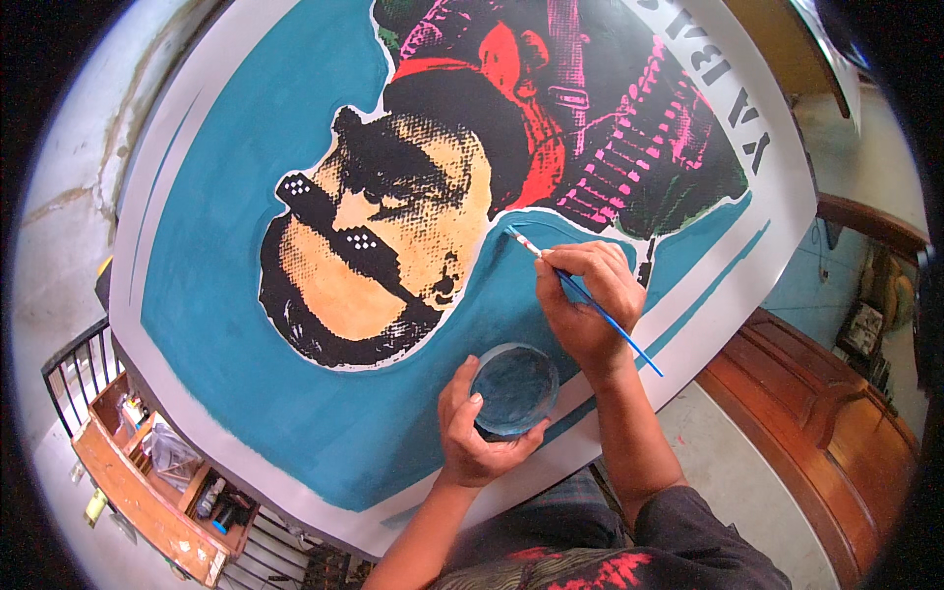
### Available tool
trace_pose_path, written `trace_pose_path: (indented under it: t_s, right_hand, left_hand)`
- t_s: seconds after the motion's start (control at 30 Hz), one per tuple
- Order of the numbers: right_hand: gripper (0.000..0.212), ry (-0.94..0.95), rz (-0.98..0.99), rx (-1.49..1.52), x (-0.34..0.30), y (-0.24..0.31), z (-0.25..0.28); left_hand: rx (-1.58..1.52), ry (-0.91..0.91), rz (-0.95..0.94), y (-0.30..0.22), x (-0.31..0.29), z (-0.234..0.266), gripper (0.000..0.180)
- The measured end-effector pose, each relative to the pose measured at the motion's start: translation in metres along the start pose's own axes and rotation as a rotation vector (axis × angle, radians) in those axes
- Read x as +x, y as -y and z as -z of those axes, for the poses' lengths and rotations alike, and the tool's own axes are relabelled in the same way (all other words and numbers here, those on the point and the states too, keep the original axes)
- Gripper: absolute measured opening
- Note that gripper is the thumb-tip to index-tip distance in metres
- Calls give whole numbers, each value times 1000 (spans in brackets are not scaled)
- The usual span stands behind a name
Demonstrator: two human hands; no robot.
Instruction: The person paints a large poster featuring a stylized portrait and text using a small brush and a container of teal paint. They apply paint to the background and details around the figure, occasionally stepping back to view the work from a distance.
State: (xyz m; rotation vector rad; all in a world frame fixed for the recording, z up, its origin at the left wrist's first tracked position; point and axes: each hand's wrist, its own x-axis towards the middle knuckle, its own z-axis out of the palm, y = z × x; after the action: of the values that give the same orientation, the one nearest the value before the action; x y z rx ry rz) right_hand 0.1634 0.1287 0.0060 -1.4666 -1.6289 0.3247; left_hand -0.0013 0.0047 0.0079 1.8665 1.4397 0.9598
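My right hand (pixel 593 300) pinches a thin paintbrush (pixel 618 327) with a blue handle. The brush tip rests at the teal background beside the white outline, just below the red scarf area of a large painted portrait (pixel 413 211). Cradled in my left hand (pixel 474 428) is a round, shallow clear tub (pixel 516 388) with dark teal paint in it, held over the painting. The portrait lies upside down to me: an orange and black face with dotted dark glasses, a red headband and black, pink and green clothing on teal. A white border (pixel 285 492) surrounds it.
Lower left stands a wooden shelf unit (pixel 147 501) with bottles and a plastic bag in its compartments, next to a black metal railing (pixel 84 369). A brown wooden door or panel (pixel 806 423) lies at right. Black stencilled letters (pixel 728 88) run along the upper right border.
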Motion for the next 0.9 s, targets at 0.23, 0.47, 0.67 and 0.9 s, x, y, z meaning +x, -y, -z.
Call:
trace_pose_path:
  t_s: [0.23,0.47,0.67,0.9]
  right_hand:
    - [16,-48,-44,-94,-5,-5,8]
    - [17,-36,-5,-61,-2,3,11]
    - [17,-31,-25,-96,-2,-2,11]
    - [17,-32,-47,-132,-12,-10,24]
  left_hand:
    - [9,-4,-17,3,-2,-2,85]
    - [-22,-3,9,3,-6,-4,85]
    - [4,8,-10,2,-2,-3,88]
    - [-3,-7,-4,4,-7,-5,88]
